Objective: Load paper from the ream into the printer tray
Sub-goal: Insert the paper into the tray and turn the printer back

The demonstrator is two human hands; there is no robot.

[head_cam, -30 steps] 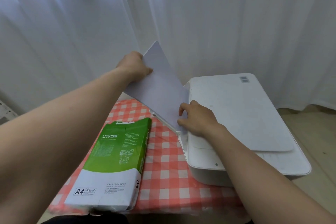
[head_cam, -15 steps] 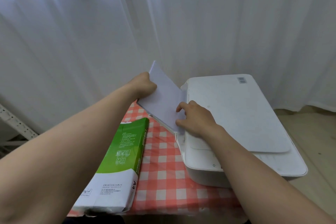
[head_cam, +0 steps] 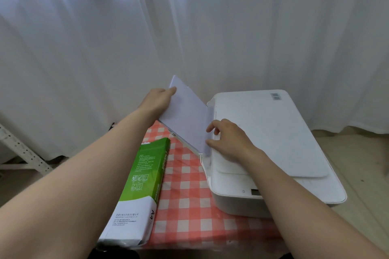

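A stack of white paper (head_cam: 186,115) leans in the slanted feed tray (head_cam: 182,139) at the left side of the white printer (head_cam: 273,132). My left hand (head_cam: 156,101) holds the stack's far upper corner. My right hand (head_cam: 228,140) pinches the stack's near edge where it enters the printer. The green and white A4 ream (head_cam: 140,191) lies on the red-checked tablecloth (head_cam: 189,206), to the left of the printer.
White curtains (head_cam: 189,27) hang close behind the table. A white perforated metal bracket (head_cam: 23,151) stands at the far left. Wooden floor (head_cam: 357,164) shows to the right of the printer. The printer's small display (head_cam: 255,192) faces me.
The paper stack has slid further down into the printer's tray. My left hand followed it down and to the right; my right hand stayed at the slot. The view tilted upward.
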